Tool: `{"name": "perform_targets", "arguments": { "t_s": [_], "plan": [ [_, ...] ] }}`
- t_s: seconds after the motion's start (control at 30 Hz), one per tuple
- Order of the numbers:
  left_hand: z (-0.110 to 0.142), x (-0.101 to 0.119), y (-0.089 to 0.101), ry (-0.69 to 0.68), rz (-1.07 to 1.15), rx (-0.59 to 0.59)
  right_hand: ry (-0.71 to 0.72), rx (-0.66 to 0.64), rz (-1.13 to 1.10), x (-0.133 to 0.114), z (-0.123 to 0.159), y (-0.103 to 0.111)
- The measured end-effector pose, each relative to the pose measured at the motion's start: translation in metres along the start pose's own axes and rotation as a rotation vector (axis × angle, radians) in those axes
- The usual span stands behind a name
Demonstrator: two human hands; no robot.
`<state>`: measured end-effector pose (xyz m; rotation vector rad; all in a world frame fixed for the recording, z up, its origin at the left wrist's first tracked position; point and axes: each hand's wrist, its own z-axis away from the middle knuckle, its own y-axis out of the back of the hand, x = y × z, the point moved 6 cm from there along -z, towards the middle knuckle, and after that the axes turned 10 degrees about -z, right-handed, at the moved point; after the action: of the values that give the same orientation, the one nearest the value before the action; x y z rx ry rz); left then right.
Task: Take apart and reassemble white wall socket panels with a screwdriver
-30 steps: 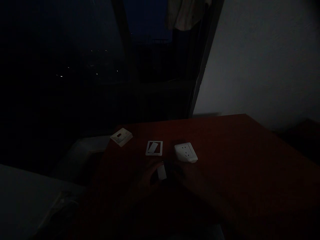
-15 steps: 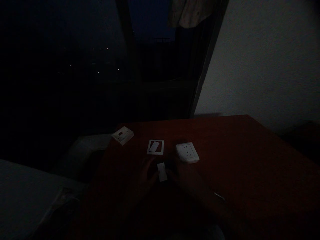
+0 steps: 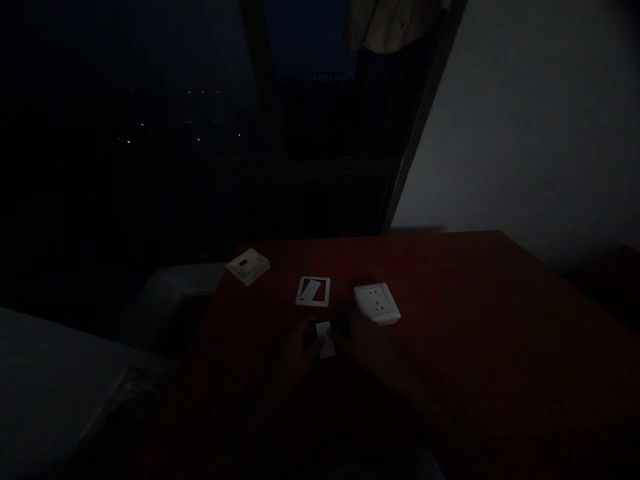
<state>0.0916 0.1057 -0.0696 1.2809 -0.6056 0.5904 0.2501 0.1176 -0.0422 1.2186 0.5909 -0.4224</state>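
In dim light, a small white rectangular plastic piece is held between my two hands over the red-brown table. My left hand grips it from the left, with the thumb on its face. From the right, my right hand has its thumb tip on the piece's right edge; its other fingers are lost in shadow. Just beyond the hands lies a square white frame, with a white strip lying slanted within it. A white wall socket rests beyond my right hand.
Near the table's far left corner sits a white square box with a small dark opening. A dark window is behind the table, and a pale wall rises at the right. Cloth hangs at the top.
My hands have closed in around the white piece, and the right thumb now touches it. Objects on the table shift slightly in view as the camera moves; they otherwise lie as before.
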Motion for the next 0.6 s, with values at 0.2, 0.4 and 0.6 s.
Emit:
{"name": "perform_targets", "arguments": {
  "t_s": [0.2, 0.4, 0.6],
  "plan": [
    [-0.0019, 0.0, -0.0018, -0.012, 0.033, 0.008, -0.017, -0.001, -0.022, 0.0024, -0.0029, -0.0001],
    [-0.004, 0.0, -0.0017, 0.002, 0.105, 0.023, -0.027, 0.01, -0.016, 0.0027, -0.0072, -0.0041],
    [0.0003, 0.0015, -0.0004, 0.026, 0.106, 0.042, 0.031, -0.026, -0.059, 0.0022, -0.0017, -0.0029]
  ]
}}
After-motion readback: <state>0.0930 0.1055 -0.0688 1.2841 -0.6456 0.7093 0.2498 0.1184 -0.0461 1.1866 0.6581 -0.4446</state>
